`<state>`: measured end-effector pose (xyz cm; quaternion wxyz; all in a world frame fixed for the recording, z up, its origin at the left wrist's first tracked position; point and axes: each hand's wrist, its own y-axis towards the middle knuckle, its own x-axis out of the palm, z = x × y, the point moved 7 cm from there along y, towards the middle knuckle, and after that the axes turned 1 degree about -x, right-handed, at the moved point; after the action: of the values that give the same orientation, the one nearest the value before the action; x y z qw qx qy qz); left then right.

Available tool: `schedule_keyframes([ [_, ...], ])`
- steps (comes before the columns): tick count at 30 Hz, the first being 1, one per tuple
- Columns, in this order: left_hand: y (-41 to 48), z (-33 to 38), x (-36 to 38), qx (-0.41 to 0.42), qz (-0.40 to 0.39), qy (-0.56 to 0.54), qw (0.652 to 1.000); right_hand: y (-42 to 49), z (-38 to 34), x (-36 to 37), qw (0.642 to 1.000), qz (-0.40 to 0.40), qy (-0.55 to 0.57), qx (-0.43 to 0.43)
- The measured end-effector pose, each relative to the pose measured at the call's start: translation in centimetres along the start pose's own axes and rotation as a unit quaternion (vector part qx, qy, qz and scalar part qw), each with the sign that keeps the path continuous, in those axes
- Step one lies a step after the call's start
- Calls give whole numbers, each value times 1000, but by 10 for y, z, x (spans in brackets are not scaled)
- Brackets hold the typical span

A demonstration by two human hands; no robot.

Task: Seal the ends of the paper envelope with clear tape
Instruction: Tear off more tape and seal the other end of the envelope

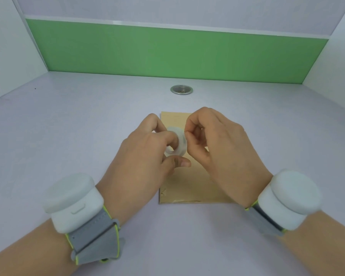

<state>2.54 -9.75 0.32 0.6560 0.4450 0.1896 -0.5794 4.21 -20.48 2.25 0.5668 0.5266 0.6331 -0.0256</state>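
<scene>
A brown paper envelope lies flat on the pale desk in front of me, its long side running away from me. Both hands hover over its middle and hide that part. My left hand holds a small roll of clear tape, one finger hooked through the core and the thumb under it. My right hand has its fingers curled, and thumb and forefinger pinch at the right edge of the roll. The tape end itself is too clear to make out. Some clear tape shows along the envelope's near end.
A round metal cable grommet sits in the desk beyond the envelope. A green panel and white side walls close the desk in at the back, left and right. White sensor units are strapped to both wrists.
</scene>
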Motion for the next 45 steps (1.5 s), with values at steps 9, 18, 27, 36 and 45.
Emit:
schedule_keyframes([
  [9, 2, -4, -4, -21, 26, -12, 999, -1, -4, 1, 1000, -19, -6, -5],
  [18, 4, -14, -6, -39, 33, -57, 997, -2, 15, -12, 991, 55, 118, 33],
  [27, 3, -10, 0, -22, 14, -59, 998, -4, 14, -14, 989, 94, 109, 20],
  [36, 4, -13, 3, -44, 1, -104, 994, -3, 25, -9, 984, 64, 140, 92],
  [45, 8, -19, -6, -61, 21, -110, 992, -6, 45, 7, 907, 21, 347, 238],
])
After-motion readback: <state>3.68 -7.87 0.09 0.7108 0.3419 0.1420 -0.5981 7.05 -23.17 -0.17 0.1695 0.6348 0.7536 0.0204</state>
